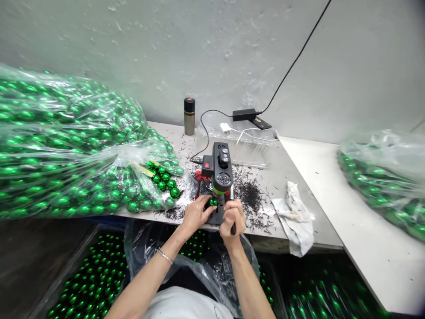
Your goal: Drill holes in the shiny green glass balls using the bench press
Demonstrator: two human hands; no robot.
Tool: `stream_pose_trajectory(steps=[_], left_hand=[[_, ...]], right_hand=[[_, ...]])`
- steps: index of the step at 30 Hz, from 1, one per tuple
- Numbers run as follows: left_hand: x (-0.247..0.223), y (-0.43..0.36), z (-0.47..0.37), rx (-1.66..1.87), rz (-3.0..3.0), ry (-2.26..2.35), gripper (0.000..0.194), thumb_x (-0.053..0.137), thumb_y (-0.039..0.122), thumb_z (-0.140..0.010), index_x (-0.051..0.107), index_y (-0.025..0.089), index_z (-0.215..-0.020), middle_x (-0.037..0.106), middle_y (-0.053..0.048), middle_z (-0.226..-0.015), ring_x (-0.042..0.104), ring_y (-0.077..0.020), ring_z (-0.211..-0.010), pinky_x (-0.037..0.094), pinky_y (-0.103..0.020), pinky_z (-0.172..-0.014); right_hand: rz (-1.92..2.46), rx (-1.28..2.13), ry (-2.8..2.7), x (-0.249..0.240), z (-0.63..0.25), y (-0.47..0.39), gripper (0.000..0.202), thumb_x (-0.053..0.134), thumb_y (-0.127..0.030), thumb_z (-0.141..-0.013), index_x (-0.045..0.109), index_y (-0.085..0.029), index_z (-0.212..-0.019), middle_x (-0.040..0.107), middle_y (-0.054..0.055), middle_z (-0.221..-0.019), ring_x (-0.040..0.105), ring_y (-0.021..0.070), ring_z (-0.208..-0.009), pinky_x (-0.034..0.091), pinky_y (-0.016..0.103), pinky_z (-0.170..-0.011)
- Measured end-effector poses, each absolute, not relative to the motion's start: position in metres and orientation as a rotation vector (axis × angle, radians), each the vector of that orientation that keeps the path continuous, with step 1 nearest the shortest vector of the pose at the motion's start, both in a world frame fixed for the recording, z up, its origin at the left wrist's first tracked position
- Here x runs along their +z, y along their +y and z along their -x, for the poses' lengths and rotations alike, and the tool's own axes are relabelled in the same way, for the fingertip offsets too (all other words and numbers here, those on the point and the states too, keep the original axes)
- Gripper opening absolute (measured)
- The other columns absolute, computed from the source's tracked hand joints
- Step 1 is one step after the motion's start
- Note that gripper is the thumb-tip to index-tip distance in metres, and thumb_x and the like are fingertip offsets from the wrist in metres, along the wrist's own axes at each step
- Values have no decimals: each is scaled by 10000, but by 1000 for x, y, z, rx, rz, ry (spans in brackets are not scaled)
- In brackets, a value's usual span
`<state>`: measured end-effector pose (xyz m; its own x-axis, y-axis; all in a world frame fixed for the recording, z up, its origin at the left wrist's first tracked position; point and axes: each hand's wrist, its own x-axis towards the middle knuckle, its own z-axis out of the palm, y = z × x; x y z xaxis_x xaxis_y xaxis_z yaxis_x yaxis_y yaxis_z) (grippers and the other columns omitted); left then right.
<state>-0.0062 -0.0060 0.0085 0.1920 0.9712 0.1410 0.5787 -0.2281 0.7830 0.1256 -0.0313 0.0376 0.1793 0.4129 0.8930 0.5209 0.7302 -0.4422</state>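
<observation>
A small black bench press with a red switch on its side box stands at the table's front edge. Under its head sits a shiny green ball. My left hand has thumb and index finger closed around that ball on the black base. My right hand is wrapped round the press's lever handle, whose lower end sticks out below the fist. Left of the press, more green balls spill from the mouth of a clear plastic bag. Small black clippings lie scattered about, with red bits behind the press.
Behind the press are a bottle, a power adapter with cables and a clear plastic tray. A crumpled cloth hangs over the front edge at right. Another bag of balls is far right. More balls fill containers below.
</observation>
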Motion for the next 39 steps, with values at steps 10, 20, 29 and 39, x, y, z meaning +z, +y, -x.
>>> stream_pose_trajectory(steps=[10,20,29,39], left_hand=[[6,-54,43,905,-2013,1252,530,690,401,-875,588,234,-1367,595,-148,-1397,705,-221,-914,570,-368,-893],[57,44,99,416,-2200,2044,311,508,159,-929,690,119,-1178,689,-206,-1139,665,-341,-1085,505,-432,-943],[62,88,104,307,-2020,1917,138,744,254,-755,741,178,-870,764,-137,-933,700,-330,-1003,505,-341,-868],[42,40,64,1051,-796,1112,381,852,277,-670,716,145,-1001,717,-76,-986,677,-169,-877,553,-316,-873]], right_hand=[[872,77,-1381,61,-126,-38,316,429,-141,-961,466,-214,-656,505,-6,-680,514,134,-638,410,292,-575],[854,51,-1378,54,-123,-37,309,429,-112,-952,455,-212,-661,511,-4,-688,508,130,-640,407,293,-578],[865,34,-1370,54,-122,-38,315,429,-123,-950,441,-217,-650,503,-4,-674,507,129,-624,421,288,-558],[913,97,-1350,76,-123,-39,329,422,-146,-974,436,-217,-653,494,-7,-679,499,123,-632,402,290,-572]])
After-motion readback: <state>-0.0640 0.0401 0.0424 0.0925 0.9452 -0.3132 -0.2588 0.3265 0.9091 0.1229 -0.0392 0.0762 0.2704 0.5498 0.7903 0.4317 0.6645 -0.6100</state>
